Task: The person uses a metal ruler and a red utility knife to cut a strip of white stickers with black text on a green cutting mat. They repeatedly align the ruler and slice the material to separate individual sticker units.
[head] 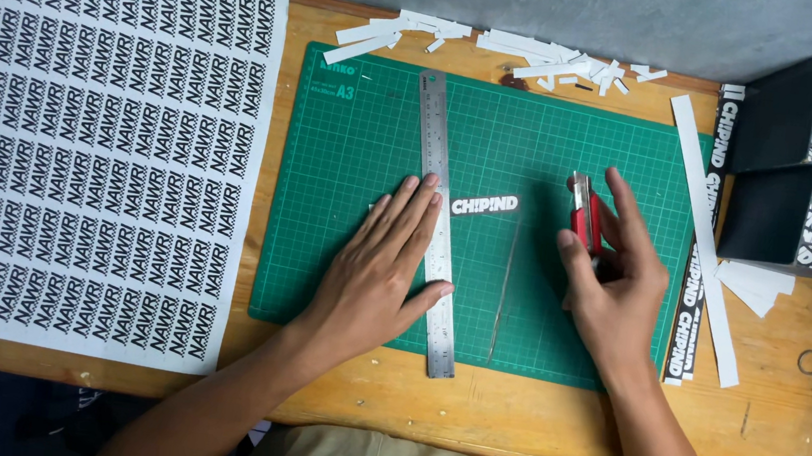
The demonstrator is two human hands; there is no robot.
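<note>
Left hand (376,270) lying flat, fingers spread, pressing down on steel ruler (436,226); no closed grip, palm wide over ruler's middle and onto green cutting mat (354,152). Ruler running lengthwise away from the body, its near end sticking out past the mat's near edge onto the wooden counter (527,412).

Right hand (617,280) holding red utility knife (583,217); grip closed around the handle, thumb and fingers wrapping it, blade end pointing away from the body. Knife raised just right of the ruler, over the mat.

Small cut sticker (485,205) lying on the mat between the two grips, touching the ruler's right edge, just left of the knife. Thin sliver of trimmed backing (503,289) lying below the sticker, near the right wrist.

Left of the flat hand: large printed sticker sheet (94,135) overlapping the counter's edge. Beyond both grips, at the mat's far edge: scattered white paper offcuts (505,47). Right of the knife grip: long white strip (706,240) crossing a printed black strip (693,288), then black trays (795,158) holding cut stickers.
</note>
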